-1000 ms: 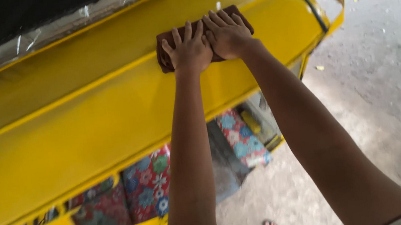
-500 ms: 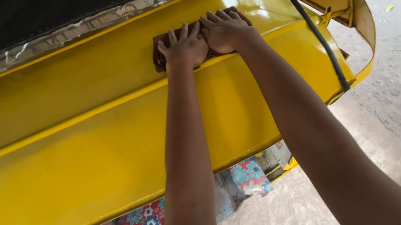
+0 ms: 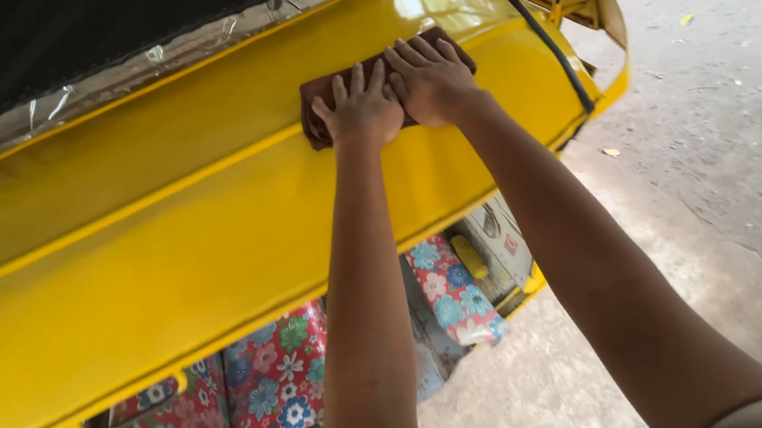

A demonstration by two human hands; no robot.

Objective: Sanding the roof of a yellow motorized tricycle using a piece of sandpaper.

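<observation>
A brown cloth (image 3: 321, 92) lies flat on the glossy yellow roof panel (image 3: 164, 239) of a small vehicle. My left hand (image 3: 358, 109) presses down on the cloth's left half with fingers spread. Beside it and touching it, my right hand (image 3: 428, 77) presses on the right half, fingers also spread. Both arms reach forward over the panel. Most of the cloth is hidden under the two hands.
Black fabric (image 3: 46, 42) covers the roof above the panel. Seats with floral covers (image 3: 275, 374) show under the panel's lower edge. A black rubber strip (image 3: 532, 25) runs along the right corner. Grey concrete ground (image 3: 728, 155) with a few leaves lies to the right.
Both hands stay pressed on the cloth. They and the cloth have shifted slightly along the yellow panel, and my view has moved so more of the seats shows below.
</observation>
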